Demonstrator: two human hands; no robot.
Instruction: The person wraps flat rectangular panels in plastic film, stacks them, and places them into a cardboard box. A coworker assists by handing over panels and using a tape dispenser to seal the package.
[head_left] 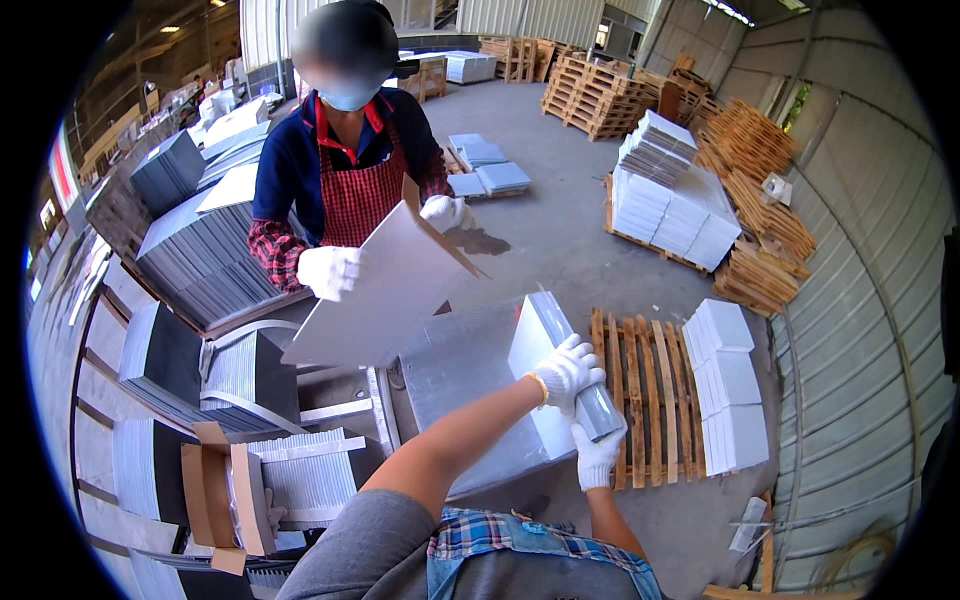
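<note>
On a grey metal-topped table (455,400), a flat white carton (545,345) stands on its narrow edge, with a shiny grey strip along its upper side. My left hand (570,372), in a white knit glove, is closed over that upper edge near the middle. The gloved right hand (600,455) grips the carton's near end, its fingers partly hidden. Across the table a co-worker in a red checked apron (365,205) holds a large sheet of white-faced cardboard (385,285) with both gloved hands, tilted over the table's left side.
Right of the table lies a wooden pallet (645,400) with white cartons (725,390) stacked along its far right side. Dark slabs (270,375) stand in racks at left, near an open brown box (230,490). Another loaded pallet (670,215) and stacked bare pallets (600,95) are farther back.
</note>
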